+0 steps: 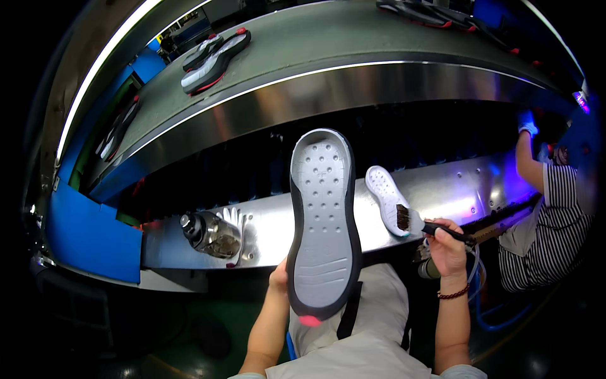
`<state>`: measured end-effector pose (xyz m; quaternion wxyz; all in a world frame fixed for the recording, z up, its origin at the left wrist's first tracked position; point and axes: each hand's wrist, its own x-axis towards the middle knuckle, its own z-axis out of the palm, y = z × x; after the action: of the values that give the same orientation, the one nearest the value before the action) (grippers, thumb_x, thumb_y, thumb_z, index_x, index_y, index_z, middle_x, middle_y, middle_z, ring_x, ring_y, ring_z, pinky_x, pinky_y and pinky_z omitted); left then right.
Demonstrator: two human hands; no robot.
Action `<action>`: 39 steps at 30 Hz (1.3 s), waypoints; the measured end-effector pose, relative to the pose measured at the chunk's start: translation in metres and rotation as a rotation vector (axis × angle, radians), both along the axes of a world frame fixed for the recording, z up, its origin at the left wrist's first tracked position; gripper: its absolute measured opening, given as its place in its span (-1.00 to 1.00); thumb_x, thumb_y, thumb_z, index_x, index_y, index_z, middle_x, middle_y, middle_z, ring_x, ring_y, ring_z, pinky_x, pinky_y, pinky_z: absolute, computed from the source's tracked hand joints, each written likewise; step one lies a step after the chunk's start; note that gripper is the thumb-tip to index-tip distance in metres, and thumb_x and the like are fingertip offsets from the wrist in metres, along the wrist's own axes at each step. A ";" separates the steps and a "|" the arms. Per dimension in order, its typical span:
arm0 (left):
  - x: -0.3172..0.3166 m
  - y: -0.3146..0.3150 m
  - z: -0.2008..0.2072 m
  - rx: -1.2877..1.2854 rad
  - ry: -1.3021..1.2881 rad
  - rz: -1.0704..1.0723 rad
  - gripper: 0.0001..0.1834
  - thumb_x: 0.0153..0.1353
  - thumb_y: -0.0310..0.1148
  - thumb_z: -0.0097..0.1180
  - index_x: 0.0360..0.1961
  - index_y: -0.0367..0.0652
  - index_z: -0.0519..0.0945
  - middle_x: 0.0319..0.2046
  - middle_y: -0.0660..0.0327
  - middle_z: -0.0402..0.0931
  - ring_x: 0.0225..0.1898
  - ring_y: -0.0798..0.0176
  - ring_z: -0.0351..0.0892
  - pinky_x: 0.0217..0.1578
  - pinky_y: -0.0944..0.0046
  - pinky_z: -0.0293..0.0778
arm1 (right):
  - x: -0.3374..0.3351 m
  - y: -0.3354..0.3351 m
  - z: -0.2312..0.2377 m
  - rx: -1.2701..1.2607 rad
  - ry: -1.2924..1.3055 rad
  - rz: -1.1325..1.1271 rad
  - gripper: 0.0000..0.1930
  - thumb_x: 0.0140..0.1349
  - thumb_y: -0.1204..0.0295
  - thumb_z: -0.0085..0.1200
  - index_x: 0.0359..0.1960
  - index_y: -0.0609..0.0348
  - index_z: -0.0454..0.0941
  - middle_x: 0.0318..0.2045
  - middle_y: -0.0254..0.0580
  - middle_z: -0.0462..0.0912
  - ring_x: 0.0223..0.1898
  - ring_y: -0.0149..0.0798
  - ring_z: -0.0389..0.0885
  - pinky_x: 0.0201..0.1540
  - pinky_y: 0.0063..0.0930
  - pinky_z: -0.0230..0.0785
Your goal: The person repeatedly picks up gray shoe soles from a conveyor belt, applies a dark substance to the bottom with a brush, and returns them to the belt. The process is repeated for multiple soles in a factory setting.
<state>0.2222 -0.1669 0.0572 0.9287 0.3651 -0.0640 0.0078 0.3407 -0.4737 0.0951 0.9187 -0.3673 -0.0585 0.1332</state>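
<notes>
My left hand (278,278) is closed on the left edge of a large grey shoe sole (322,227) with a black rim and a red tip. The sole is held up with its dimpled, ridged grey face showing. My right hand (448,251) grips a brush (435,228) by its black handle, and a pale hose hangs near that wrist. Dark bristles lie over a smaller white sole (384,192) on the metal bench. Whether they touch it, I cannot tell.
On the metal ledge (268,234) stand a dark-capped bottle (213,235) and a white glove (232,218). Behind runs a green conveyor belt (303,41) bearing several soles (218,63). A co-worker in a striped garment (536,243) is at the right.
</notes>
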 end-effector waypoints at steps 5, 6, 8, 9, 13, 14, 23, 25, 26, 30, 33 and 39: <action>0.048 -0.021 -0.013 -0.203 0.614 -0.035 0.09 -0.09 0.49 -0.41 0.21 -0.28 0.04 0.19 -0.03 0.07 0.19 0.00 0.11 0.18 0.08 0.03 | 0.001 0.038 0.026 -0.001 -0.035 0.209 -0.77 -0.02 0.67 0.03 -0.25 0.39 0.48 -0.29 -0.01 0.57 -0.21 -0.24 0.54 -0.04 -0.44 0.35; 0.052 -0.019 -0.036 -0.707 0.344 -0.341 0.02 -0.05 0.47 -0.43 0.19 -0.21 0.11 0.12 0.01 0.20 0.11 0.05 0.22 0.12 0.10 0.14 | 0.001 0.049 0.021 -0.122 -0.041 0.229 -0.77 -0.02 0.65 0.07 -0.26 0.39 0.50 -0.31 -0.05 0.58 -0.25 -0.29 0.55 -0.09 -0.49 0.36; 0.064 -0.043 -0.006 -0.178 0.549 -0.023 -0.05 0.00 0.45 -0.48 0.14 -0.17 0.20 0.02 0.07 0.31 0.01 0.10 0.33 0.04 0.11 0.25 | 0.009 0.066 0.002 -0.333 -0.041 0.228 -0.77 -0.04 0.61 0.13 -0.28 0.37 0.52 -0.36 -0.12 0.59 -0.31 -0.38 0.54 -0.18 -0.59 0.37; 0.065 -0.045 -0.005 -0.205 0.535 -0.028 -0.07 0.01 0.44 -0.49 0.13 -0.17 0.22 0.00 0.09 0.33 -0.01 0.11 0.35 0.02 0.12 0.28 | 0.014 0.073 -0.004 -0.413 -0.037 0.238 -0.77 -0.05 0.59 0.16 -0.29 0.36 0.53 -0.39 -0.16 0.60 -0.34 -0.42 0.54 -0.21 -0.62 0.37; 0.061 -0.060 -0.009 -0.250 0.450 -0.081 -0.08 0.02 0.43 -0.53 0.12 -0.15 0.22 -0.02 0.10 0.34 -0.04 0.15 0.38 -0.01 0.15 0.32 | 0.033 0.091 -0.004 -0.453 -0.052 0.223 -0.81 -0.04 0.61 0.15 -0.32 0.33 0.55 -0.41 -0.20 0.60 -0.37 -0.45 0.53 -0.23 -0.64 0.38; 0.062 -0.061 -0.010 -0.256 0.442 -0.103 -0.08 0.03 0.43 -0.54 0.12 -0.15 0.22 -0.03 0.11 0.35 -0.05 0.16 0.39 -0.02 0.16 0.33 | 0.038 0.096 0.002 -0.425 -0.052 0.219 -0.81 -0.05 0.60 0.15 -0.33 0.32 0.56 -0.42 -0.21 0.60 -0.39 -0.45 0.54 -0.26 -0.65 0.39; 0.070 -0.058 0.003 0.007 0.505 0.136 -0.06 -0.01 0.46 -0.55 0.13 -0.11 0.22 0.04 0.15 0.30 0.05 0.15 0.29 0.07 0.17 0.22 | -0.009 0.117 0.033 -1.021 -1.148 -0.171 -0.88 -0.18 0.48 0.14 -0.52 0.18 0.55 -0.53 -0.19 0.54 -0.45 -0.21 0.52 -0.37 -0.44 0.29; 0.071 -0.047 0.022 -0.107 0.546 0.246 -0.09 0.01 0.45 -0.57 0.08 -0.11 0.27 -0.05 0.17 0.37 -0.04 0.18 0.36 -0.01 0.19 0.29 | -0.037 0.104 0.028 -1.079 -1.098 -0.045 -0.89 -0.20 0.49 0.15 -0.54 0.14 0.55 -0.52 -0.23 0.56 -0.42 -0.23 0.53 -0.31 -0.46 0.28; 0.068 -0.037 0.022 -0.116 0.528 0.233 -0.08 0.01 0.45 -0.58 0.09 -0.11 0.26 -0.05 0.17 0.36 -0.04 0.18 0.35 0.00 0.19 0.28 | -0.046 0.093 0.024 -1.049 -1.108 0.070 -0.88 -0.21 0.49 0.16 -0.54 0.14 0.56 -0.51 -0.25 0.57 -0.40 -0.26 0.54 -0.31 -0.48 0.27; 0.056 -0.026 0.018 -0.078 0.435 0.167 -0.08 0.02 0.44 -0.59 0.11 -0.11 0.25 -0.03 0.17 0.35 -0.03 0.18 0.34 0.00 0.16 0.27 | -0.038 0.068 0.037 -0.794 -0.894 0.444 -0.88 -0.14 0.48 0.15 -0.50 0.20 0.57 -0.51 -0.21 0.59 -0.43 -0.32 0.55 -0.32 -0.53 0.33; 0.051 -0.047 0.017 -0.014 0.429 0.162 -0.09 0.04 0.42 -0.60 0.12 -0.11 0.23 -0.02 0.15 0.33 -0.02 0.19 0.33 0.02 0.17 0.27 | -0.010 0.078 0.060 -0.687 -0.595 0.294 -0.88 -0.07 0.54 0.13 -0.44 0.28 0.58 -0.50 -0.18 0.59 -0.47 -0.39 0.55 -0.37 -0.58 0.40; 0.050 -0.076 0.048 -0.081 0.377 0.164 -0.16 0.12 0.34 -0.64 0.17 -0.11 0.15 0.06 0.12 0.25 0.06 0.19 0.29 0.08 0.21 0.22 | -0.002 0.092 0.057 -0.690 -0.808 0.245 -0.83 -0.09 0.53 0.16 -0.39 0.27 0.58 -0.45 -0.15 0.59 -0.40 -0.38 0.55 -0.31 -0.58 0.39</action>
<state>0.2718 -0.2427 0.1050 0.9345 0.3264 0.1412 0.0177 0.3389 -0.3818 0.1522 0.6271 -0.6597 -0.4022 0.0988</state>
